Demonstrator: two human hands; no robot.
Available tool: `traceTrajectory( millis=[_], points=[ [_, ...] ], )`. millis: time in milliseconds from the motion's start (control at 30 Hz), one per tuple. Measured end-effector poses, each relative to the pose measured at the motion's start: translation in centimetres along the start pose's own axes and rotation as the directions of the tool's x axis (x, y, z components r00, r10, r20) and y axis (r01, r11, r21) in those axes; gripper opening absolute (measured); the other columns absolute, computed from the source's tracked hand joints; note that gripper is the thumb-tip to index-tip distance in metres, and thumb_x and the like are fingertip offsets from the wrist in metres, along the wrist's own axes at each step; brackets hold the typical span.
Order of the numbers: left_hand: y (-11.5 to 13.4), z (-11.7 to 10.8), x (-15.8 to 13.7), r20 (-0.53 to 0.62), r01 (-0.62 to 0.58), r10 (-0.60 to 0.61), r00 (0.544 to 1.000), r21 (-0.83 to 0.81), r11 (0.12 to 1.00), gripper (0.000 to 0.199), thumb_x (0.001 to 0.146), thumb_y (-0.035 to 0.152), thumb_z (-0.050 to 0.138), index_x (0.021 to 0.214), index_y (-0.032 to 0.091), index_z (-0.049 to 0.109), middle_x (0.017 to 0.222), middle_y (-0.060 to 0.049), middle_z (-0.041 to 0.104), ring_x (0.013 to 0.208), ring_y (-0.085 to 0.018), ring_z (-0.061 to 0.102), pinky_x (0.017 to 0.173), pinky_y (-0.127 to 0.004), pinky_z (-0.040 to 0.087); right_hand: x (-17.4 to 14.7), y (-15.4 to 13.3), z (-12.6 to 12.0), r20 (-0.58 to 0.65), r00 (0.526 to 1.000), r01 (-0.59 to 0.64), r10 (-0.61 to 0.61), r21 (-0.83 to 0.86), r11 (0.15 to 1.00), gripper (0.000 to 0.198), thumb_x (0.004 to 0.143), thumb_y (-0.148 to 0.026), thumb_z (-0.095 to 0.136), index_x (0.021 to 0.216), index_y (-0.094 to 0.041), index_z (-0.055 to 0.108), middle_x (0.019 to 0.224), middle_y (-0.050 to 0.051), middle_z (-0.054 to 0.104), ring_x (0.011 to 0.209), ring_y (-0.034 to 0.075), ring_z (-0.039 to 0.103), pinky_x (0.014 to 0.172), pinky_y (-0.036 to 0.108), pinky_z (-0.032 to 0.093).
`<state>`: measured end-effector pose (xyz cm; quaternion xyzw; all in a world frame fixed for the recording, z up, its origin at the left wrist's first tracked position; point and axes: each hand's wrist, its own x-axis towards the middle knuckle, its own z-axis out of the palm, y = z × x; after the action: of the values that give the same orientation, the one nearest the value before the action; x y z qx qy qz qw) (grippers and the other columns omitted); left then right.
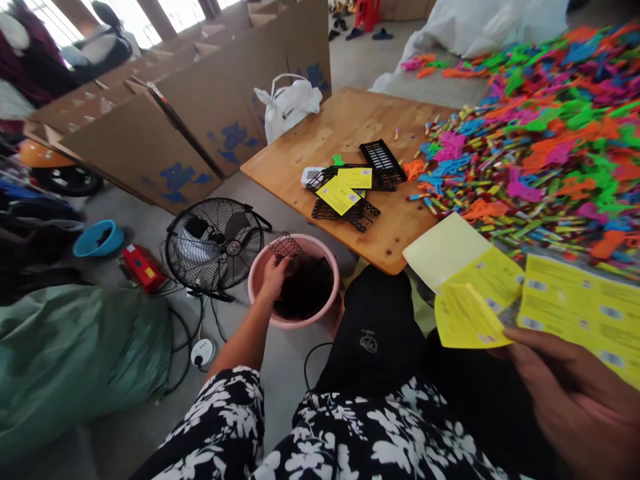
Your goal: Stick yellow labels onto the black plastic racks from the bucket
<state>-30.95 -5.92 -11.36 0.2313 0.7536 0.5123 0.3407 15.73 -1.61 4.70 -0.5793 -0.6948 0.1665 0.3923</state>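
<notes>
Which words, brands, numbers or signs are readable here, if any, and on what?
None reads clearly enough to quote.
Yellow sheets: print and barcode-like blocks, too small.
Fan: centre badge, too small.
Black cloth: round emblem and lettering, blurred.
White bag: small mark, illegible.
Red box: yellow label, illegible.
Cardboard boxes: blue marks, no readable characters.

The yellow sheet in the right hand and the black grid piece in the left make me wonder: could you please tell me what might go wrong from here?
The yellow sheet, already curled in the right hand, could crease. The black grid piece, held in the left hand above the pink tub, might slip. The fan stands close beside the tub and could be knocked.
</notes>
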Motion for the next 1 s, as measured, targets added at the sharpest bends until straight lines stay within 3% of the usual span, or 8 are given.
traceTrajectory(
  millis=[100, 167, 300, 400, 567, 733, 1000],
  points=[
    [2.5, 2.5, -3.7, 0.034, 0.018, -0.013, 0.999, -0.161, 0.987, 0.052, 0.081, 0.047, 0.055, 0.123, 0.016, 0.061, 0.119, -0.014, 0.072, 0.096, -0.024, 0.071, 0.080, -0.037, 0.057, -0.3, -0.4, 0.6, 0.082, 0.995, 0.042, -0.051, 0.100, 0.994, 0.018, 0.087, -0.055, 0.072, 0.100, -0.044, 0.077, 0.085, 0.006, 0.078, 0.082, 0.032, 0.076, 0.082, 0.049, 0.062],
    [4.3, 4.9, -6.3, 0.104, 0.053, -0.020, 0.994, -0.326, 0.944, 0.047, 0.078, 0.044, 0.054, 0.114, 0.015, 0.064, 0.119, -0.016, 0.072, 0.103, -0.027, 0.072, 0.083, -0.040, 0.058, -0.3, -1.2, 1.2, 0.111, 0.990, 0.061, -0.086, 0.212, 0.975, 0.015, 0.089, -0.047, 0.072, 0.101, -0.040, 0.077, 0.081, 0.005, 0.077, 0.073, 0.029, 0.075, 0.073, 0.044, 0.063],
    [8.4, 10.0, -11.0, 0.353, 0.237, 0.000, 0.936, -0.628, 0.742, 0.043, 0.074, 0.040, 0.056, 0.107, 0.016, 0.070, 0.123, -0.015, 0.073, 0.111, -0.033, 0.071, 0.088, -0.047, 0.058, -0.3, -2.9, 2.5, 0.192, 0.966, 0.084, -0.170, 0.392, 0.916, 0.014, 0.094, -0.036, 0.068, 0.106, -0.032, 0.074, 0.085, 0.001, 0.077, 0.070, 0.021, 0.075, 0.071, 0.034, 0.063],
    [11.2, 12.8, -13.0, 0.498, 0.399, -0.058, 0.865, -0.612, 0.683, 0.045, 0.078, 0.049, 0.060, 0.105, 0.016, 0.072, 0.114, -0.015, 0.076, 0.105, -0.035, 0.073, 0.081, -0.046, 0.060, -0.2, -3.2, 3.0, 0.202, 0.947, 0.152, -0.249, 0.401, 0.903, 0.015, 0.096, -0.032, 0.066, 0.110, -0.030, 0.073, 0.094, 0.001, 0.077, 0.077, 0.019, 0.075, 0.076, 0.033, 0.062],
    [14.4, 15.2, -14.6, 0.685, 0.558, -0.100, 0.722, -0.489, 0.671, 0.079, 0.082, 0.084, 0.051, 0.115, 0.016, 0.073, 0.101, -0.015, 0.078, 0.098, -0.035, 0.074, 0.079, -0.045, 0.059, 0.5, -3.2, 2.8, 0.131, 0.924, 0.303, -0.359, 0.321, 0.897, 0.014, 0.097, -0.027, 0.064, 0.109, -0.028, 0.072, 0.100, 0.003, 0.077, 0.082, 0.019, 0.074, 0.080, 0.032, 0.062],
    [15.5, 16.4, -15.5, 0.831, 0.684, -0.125, 0.543, -0.351, 0.640, 0.081, 0.088, 0.082, 0.045, 0.121, 0.013, 0.071, 0.101, -0.016, 0.078, 0.102, -0.035, 0.073, 0.085, -0.045, 0.057, 1.0, -2.8, 3.2, 0.092, 0.859, 0.465, -0.504, 0.272, 0.842, 0.018, 0.097, -0.022, 0.062, 0.112, -0.028, 0.071, 0.104, 0.004, 0.077, 0.092, 0.021, 0.075, 0.088, 0.036, 0.062],
    [14.8, 16.9, -15.5, 0.877, 0.718, -0.095, 0.471, -0.319, 0.619, 0.087, 0.088, 0.084, 0.037, 0.124, 0.012, 0.068, 0.107, -0.018, 0.077, 0.096, -0.033, 0.074, 0.071, -0.038, 0.056, 1.0, -1.8, 3.9, 0.081, 0.793, 0.574, -0.604, 0.233, 0.785, 0.023, 0.097, -0.017, 0.062, 0.117, -0.027, 0.070, 0.106, 0.005, 0.077, 0.096, 0.021, 0.075, 0.090, 0.037, 0.061]
  ],
)
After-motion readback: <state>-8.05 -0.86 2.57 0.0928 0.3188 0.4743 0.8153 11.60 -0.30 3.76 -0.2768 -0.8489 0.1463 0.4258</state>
